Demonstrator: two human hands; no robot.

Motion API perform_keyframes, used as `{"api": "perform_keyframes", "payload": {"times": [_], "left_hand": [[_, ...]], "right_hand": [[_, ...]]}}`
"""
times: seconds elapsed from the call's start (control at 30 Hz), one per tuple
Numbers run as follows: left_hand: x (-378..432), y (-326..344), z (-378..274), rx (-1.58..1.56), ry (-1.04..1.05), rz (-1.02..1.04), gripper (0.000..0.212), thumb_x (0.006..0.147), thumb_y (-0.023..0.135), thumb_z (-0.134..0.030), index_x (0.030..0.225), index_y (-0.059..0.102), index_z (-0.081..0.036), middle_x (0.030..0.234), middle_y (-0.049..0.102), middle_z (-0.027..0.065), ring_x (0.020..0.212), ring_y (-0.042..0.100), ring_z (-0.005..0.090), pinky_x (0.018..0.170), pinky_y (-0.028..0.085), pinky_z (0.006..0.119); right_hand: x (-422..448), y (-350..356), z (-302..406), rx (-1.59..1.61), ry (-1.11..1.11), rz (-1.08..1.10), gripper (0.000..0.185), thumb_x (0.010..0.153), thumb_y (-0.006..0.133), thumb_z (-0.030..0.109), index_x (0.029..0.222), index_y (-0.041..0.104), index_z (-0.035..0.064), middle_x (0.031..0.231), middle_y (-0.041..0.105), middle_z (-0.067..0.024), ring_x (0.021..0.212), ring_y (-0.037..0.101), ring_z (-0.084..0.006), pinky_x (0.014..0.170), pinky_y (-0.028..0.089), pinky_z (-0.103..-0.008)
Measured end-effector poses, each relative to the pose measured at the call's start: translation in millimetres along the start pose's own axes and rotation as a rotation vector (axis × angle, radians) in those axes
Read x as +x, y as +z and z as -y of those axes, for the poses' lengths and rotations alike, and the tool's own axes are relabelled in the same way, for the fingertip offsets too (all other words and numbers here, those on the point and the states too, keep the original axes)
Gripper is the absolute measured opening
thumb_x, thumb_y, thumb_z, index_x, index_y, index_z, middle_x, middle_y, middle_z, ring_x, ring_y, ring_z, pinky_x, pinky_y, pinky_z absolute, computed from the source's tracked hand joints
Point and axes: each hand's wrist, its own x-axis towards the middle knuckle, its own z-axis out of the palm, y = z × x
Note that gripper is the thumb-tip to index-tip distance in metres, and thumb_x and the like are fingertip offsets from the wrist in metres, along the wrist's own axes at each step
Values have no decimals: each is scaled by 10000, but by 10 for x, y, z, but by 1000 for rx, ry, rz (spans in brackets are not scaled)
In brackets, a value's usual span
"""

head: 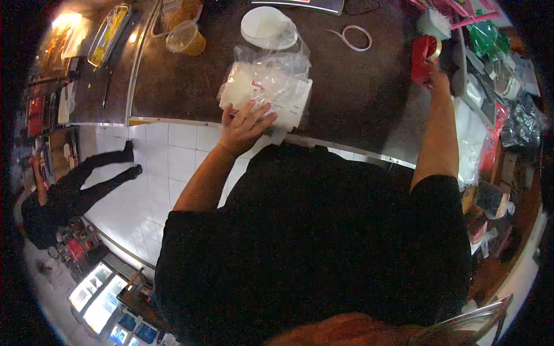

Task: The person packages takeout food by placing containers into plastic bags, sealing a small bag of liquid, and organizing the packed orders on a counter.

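My left hand (249,125) lies with spread fingers on a clear plastic bag (281,65), which rests on a flat white package (294,101) bearing print, near the front edge of the dark counter (359,104). What the bag holds is hard to make out. Behind it stands a round white bowl or lid (268,27), partly under the plastic. At the counter's right side my right hand (437,80) is at a red tape dispenser (422,58) with a roll of tape; its fingertips are partly hidden, so its grip is unclear.
A ring of white tape or strap (357,38) lies at the back. Left of the bag are a clear plastic tub (187,39) with orange-brown contents and a tray of yellow food (110,36). Plastic bags (521,108) crowd the right side. Another person (65,199) is at the far left.
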Motion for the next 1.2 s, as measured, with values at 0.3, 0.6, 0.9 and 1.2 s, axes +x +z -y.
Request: {"api": "perform_keyframes", "payload": {"times": [0.3, 0.6, 0.9, 1.2], "left_hand": [[23, -51, 24, -289, -12, 67, 403, 615, 663, -299, 996, 544, -239, 1103, 496, 1, 1083, 399, 207, 948, 210, 429], [229, -85, 100, -324, 153, 51, 293, 660, 608, -276, 909, 543, -136, 1051, 535, 7, 971, 472, 202, 867, 324, 374], [237, 233, -24, -253, 135, -45, 247, 661, 531, -195, 908, 538, -188, 1068, 520, -39, 907, 479, 170, 771, 323, 361], [367, 310, -106, -213, 161, -211, 309, 702, 498, -222, 1007, 518, -266, 1025, 516, -83, 840, 466, 99, 735, 265, 322]], "right_hand": [[-203, -54, -159, 639, -61, -148, 269, 736, 570, 212, 933, 524, 34, 787, 529, -64, 652, 498, -199, 529, 412, -315], [-1393, 228, 374, 568, 176, -234, 260, 795, 491, 280, 847, 569, 37, 782, 554, -83, 701, 540, -218, 639, 417, -317], [-2530, 522, 1385, -17, -233, 40, 241, 784, 527, 248, 841, 600, 26, 829, 591, -164, 780, 561, -321, 703, 435, -363], [-3081, 913, 2421, -57, -489, 689, 251, 766, 543, 277, 793, 600, 34, 792, 583, -152, 746, 562, -298, 676, 431, -358]]}}
